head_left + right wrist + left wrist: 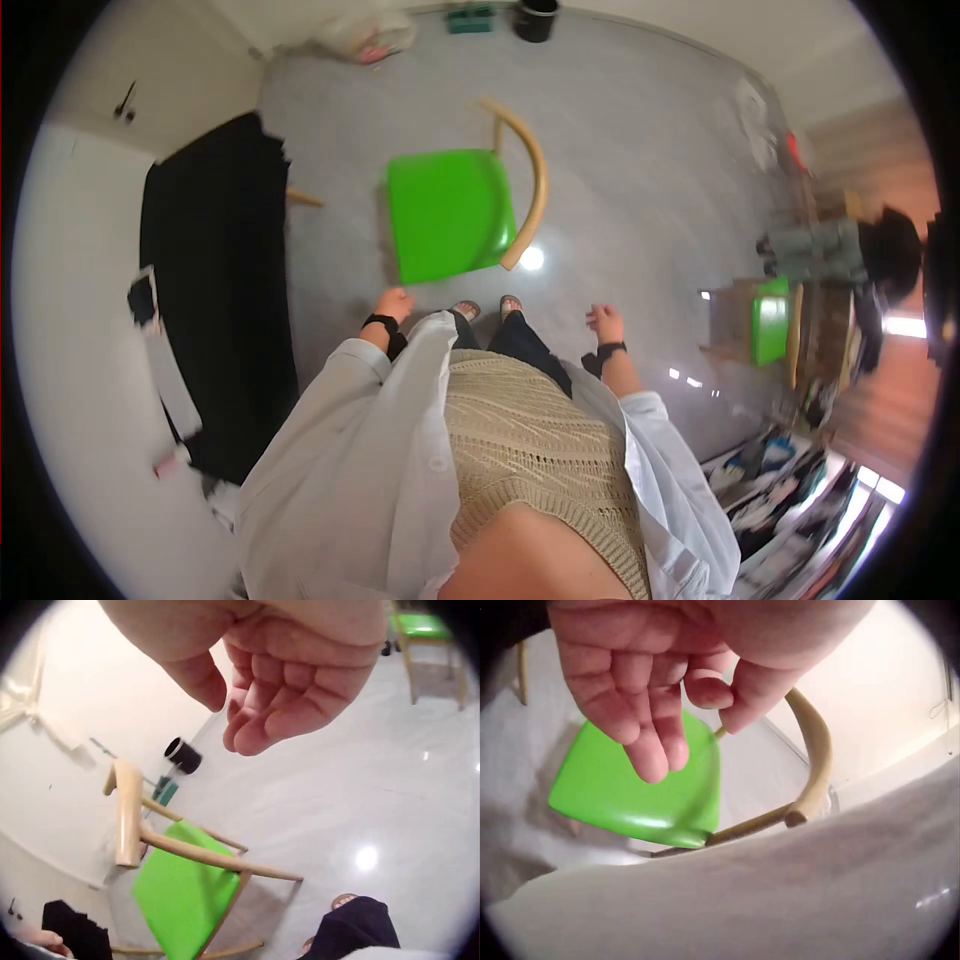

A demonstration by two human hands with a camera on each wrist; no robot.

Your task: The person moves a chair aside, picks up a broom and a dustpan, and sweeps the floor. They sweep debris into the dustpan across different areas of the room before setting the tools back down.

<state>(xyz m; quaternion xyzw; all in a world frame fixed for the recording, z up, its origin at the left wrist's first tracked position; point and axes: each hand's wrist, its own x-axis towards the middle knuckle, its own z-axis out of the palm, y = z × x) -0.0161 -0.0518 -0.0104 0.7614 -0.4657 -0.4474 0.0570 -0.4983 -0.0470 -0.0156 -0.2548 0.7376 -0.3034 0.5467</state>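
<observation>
A chair with a bright green seat [448, 212] and a curved wooden backrest [540, 180] stands on the floor just ahead of the person. My left hand [396, 303] hangs near the seat's front corner, its fingers loosely bent and holding nothing. In the left wrist view that hand [649, 682] overlaps the green seat [637, 795]. My right hand [604, 322] hangs to the right over the floor, away from the chair. Loosely curled fingers and nothing in the grasp show on the right hand [292, 682] in its wrist view.
Along the left stands a table under a black cloth [215, 270]. A black bin [536, 20] and a green object [470, 18] are by the far wall, near a pale bag [365, 38]. At the right are another green chair [770, 320] and a clothes rack [790, 510].
</observation>
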